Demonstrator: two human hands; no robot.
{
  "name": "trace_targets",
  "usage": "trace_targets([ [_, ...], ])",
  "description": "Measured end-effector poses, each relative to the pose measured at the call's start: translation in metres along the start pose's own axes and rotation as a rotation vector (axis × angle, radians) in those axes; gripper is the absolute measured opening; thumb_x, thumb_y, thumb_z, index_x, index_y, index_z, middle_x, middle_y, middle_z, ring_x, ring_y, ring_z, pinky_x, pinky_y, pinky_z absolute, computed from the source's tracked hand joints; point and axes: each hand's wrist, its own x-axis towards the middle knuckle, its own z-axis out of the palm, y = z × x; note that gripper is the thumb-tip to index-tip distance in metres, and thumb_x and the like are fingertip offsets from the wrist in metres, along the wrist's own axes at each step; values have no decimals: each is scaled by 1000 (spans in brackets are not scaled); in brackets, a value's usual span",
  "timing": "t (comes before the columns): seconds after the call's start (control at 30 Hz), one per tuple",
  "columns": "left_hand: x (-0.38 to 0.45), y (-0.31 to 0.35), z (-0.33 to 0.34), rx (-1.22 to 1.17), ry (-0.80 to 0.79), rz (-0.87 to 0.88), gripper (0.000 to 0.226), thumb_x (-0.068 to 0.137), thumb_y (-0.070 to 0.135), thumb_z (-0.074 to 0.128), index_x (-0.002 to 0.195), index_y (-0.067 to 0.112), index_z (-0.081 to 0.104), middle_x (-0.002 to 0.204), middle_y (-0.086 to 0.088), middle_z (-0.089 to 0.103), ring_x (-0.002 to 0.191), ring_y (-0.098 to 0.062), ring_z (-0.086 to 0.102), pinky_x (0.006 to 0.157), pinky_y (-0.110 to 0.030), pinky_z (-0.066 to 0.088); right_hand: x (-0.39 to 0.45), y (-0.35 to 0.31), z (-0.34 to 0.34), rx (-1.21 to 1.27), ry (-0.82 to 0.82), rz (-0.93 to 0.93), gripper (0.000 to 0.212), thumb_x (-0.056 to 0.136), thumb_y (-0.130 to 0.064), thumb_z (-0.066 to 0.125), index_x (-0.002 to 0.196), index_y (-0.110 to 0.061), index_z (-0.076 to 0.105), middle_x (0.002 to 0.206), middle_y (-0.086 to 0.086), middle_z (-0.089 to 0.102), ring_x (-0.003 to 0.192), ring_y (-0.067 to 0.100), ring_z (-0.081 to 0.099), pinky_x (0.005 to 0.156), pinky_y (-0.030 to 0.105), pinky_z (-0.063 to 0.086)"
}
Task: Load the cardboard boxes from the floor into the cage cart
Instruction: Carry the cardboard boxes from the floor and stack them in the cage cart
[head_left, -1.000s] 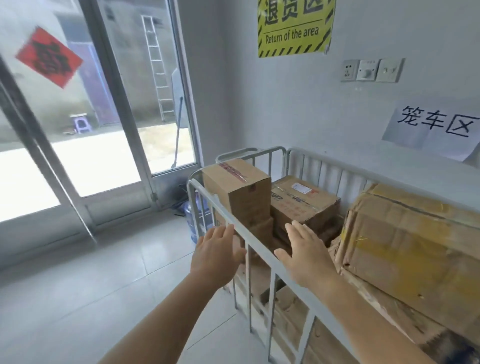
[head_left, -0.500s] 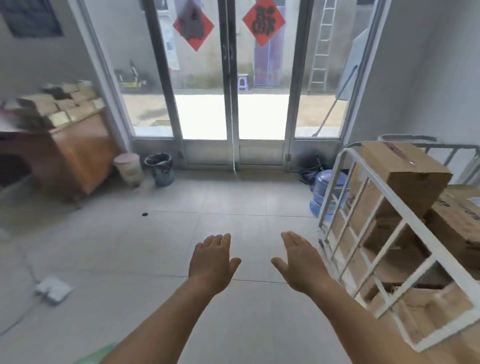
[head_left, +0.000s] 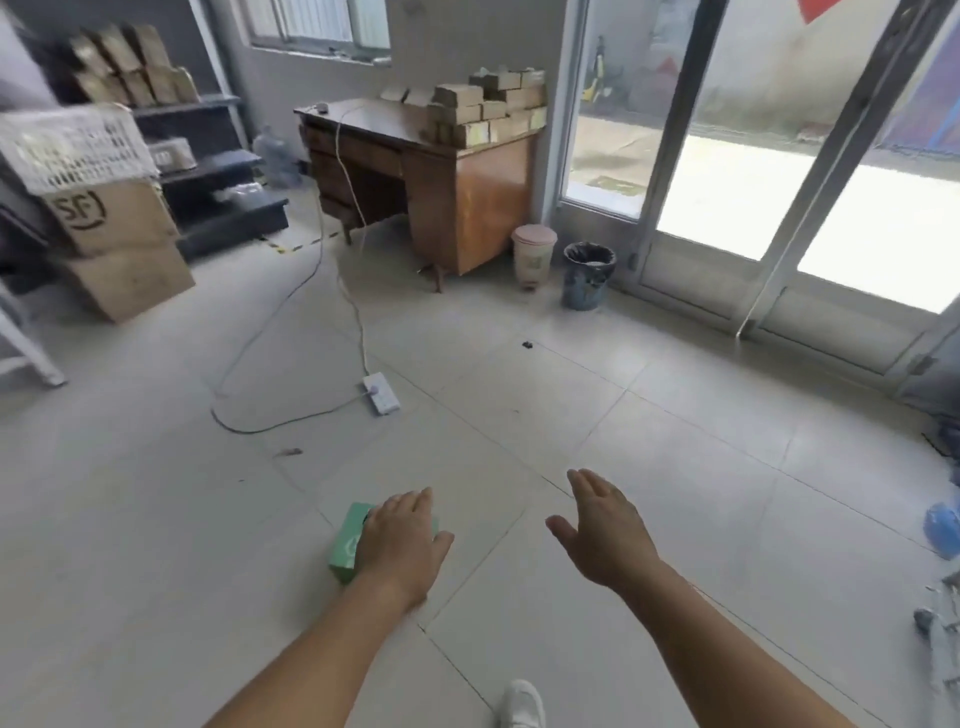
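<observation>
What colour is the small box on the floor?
Green, with a pale logo on its side; the small box shows in the head view.

"SF" in dark letters on the upper cardboard box (head_left: 111, 215) of the left-hand stack.

Small green box (head_left: 347, 540) on floor
</observation>
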Motion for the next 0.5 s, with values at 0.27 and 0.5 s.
trace_targets([
  [0.27, 47, -88, 21, -62, -90, -320, 62, 97, 46, 39, 149, 16, 24, 150, -3, 37, 136, -22, 34, 111, -35, 26, 112, -39, 53, -40, -158, -144, 70, 100, -48, 42, 156, -15, 15, 163, 2, 16, 149, 21, 16, 119, 34, 19],
  [0.5, 130, -128, 46, -118, -214, -538, 67, 99, 44, 40, 153, 13, 15, 153, -7, 32, 139, -25, 31, 112, -36, 27, 232, -41, 99, -46, -263, -170, 69, 100, -47, 42, 155, -14, 17, 162, 3, 20, 148, 22, 19, 117, 35, 21],
])
